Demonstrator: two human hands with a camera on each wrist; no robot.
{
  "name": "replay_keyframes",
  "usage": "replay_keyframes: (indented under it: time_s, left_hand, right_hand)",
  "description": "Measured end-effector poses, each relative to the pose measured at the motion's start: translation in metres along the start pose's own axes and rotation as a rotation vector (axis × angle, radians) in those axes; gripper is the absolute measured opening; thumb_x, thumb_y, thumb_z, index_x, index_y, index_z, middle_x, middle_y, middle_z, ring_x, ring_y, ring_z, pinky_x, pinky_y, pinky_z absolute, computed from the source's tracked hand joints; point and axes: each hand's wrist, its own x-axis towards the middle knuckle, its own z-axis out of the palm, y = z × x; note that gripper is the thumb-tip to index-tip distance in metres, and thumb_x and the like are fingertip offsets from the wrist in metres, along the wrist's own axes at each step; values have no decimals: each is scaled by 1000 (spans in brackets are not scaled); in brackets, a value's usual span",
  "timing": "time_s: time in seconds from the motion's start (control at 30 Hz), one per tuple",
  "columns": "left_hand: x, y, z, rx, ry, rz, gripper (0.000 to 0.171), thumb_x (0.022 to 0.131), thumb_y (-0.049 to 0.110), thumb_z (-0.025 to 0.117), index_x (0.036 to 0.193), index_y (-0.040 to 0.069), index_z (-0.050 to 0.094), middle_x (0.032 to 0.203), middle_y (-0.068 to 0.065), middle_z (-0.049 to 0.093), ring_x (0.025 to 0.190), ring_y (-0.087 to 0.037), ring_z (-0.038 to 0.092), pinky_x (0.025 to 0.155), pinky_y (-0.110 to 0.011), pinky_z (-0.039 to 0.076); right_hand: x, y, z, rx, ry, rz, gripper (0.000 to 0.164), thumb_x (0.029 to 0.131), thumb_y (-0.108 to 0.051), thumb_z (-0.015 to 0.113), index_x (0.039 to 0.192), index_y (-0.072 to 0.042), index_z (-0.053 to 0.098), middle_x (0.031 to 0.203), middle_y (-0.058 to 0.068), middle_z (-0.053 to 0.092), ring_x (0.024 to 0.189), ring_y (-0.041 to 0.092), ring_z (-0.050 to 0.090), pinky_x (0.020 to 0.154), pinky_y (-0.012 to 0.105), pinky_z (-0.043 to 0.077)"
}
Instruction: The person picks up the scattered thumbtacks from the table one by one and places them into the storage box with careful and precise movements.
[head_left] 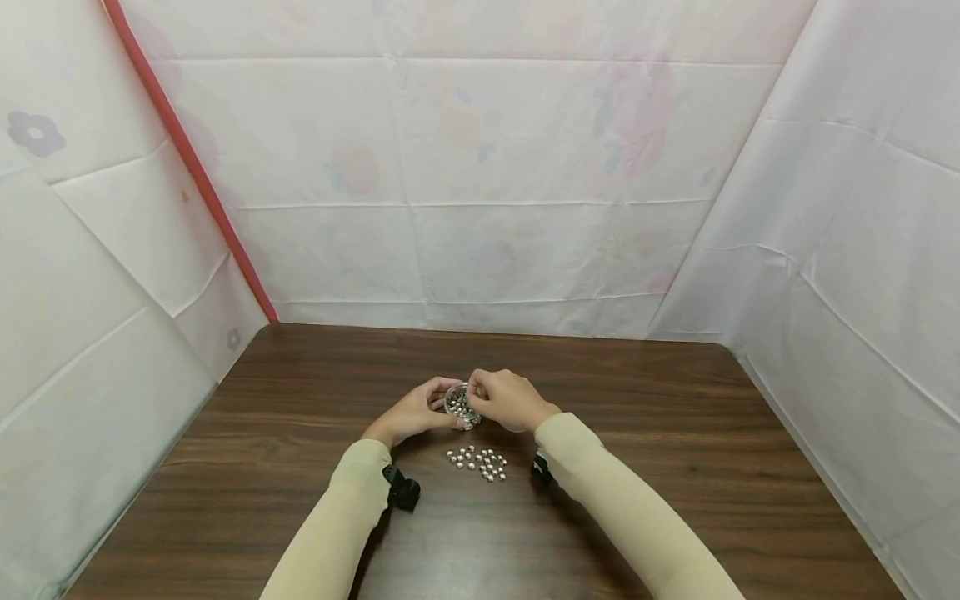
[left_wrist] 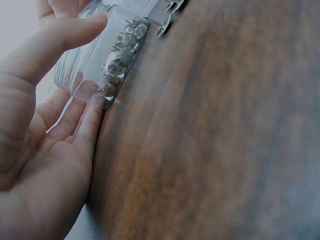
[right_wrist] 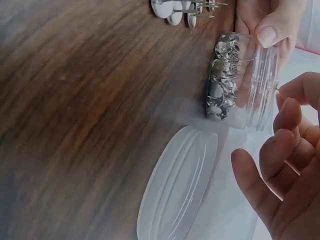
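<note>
A clear plastic jar (head_left: 452, 408) with a threaded neck stands on the table, its bottom layered with silver thumbtacks (right_wrist: 220, 90). My left hand (head_left: 415, 412) holds the jar from its side, thumb (left_wrist: 75, 32) on the near wall and fingers round the far wall. Over the jar's mouth is my right hand (head_left: 513, 400), index finger and thumb together at the rim. A thin dark tip, like a tack's pin, pokes out from these fingertips (right_wrist: 295, 90) in the right wrist view; the rest of it is hidden.
Several loose thumbtacks (head_left: 491, 467) lie in rows on the brown wooden table (head_left: 300, 500), nearer to me than the jar. A clear round lid (right_wrist: 177, 185) shows beside the jar in the right wrist view. White patterned cloth (head_left: 525, 167) hangs behind and at both sides.
</note>
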Motion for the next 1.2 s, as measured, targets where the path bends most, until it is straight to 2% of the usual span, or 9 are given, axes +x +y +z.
replay_keyframes:
  time_s: [0.2, 0.43, 0.67, 1.03, 1.2]
  left_hand:
    - [-1, 1, 1, 5, 13, 14, 69, 72, 16, 81, 131, 20, 46, 134, -8, 49, 125, -20, 41, 104, -47, 38]
    - [-2, 2, 0, 12, 19, 9, 68, 72, 16, 81, 130, 20, 47, 134, -8, 49, 124, -19, 42, 103, -46, 40]
    - [-2, 0, -1, 32, 30, 8, 69, 71, 19, 81, 132, 21, 47, 137, -7, 46, 129, -24, 36, 106, -50, 35]
    - [-3, 1, -1, 27, 39, 14, 70, 70, 17, 82, 131, 19, 47, 131, -8, 52, 127, -22, 38, 106, -49, 35]
    - [-2, 1, -1, 31, 44, 15, 70, 70, 17, 82, 131, 18, 48, 130, -8, 53, 127, -23, 38, 107, -48, 34]
  right_hand:
    - [3, -3, 0, 10, 9, 8, 10, 94, -32, 52, 96, -24, 58, 67, -8, 57, 48, 7, 46, 41, 23, 41]
    - [-1, 0, -2, 45, 13, 6, 13, 95, -32, 51, 101, -22, 59, 73, -10, 60, 52, 5, 51, 46, 24, 46]
    - [-15, 2, -3, 38, 22, -35, 12, 95, -29, 51, 100, -21, 59, 71, -10, 59, 49, 5, 48, 44, 22, 44]
    - [-41, 1, -7, -1, -7, -76, 10, 94, -27, 54, 98, -21, 61, 64, -11, 55, 49, 3, 46, 44, 21, 42]
    - [-54, 1, -8, -34, -5, -122, 6, 93, -24, 54, 92, -22, 60, 65, -11, 54, 52, 1, 46, 48, 19, 43]
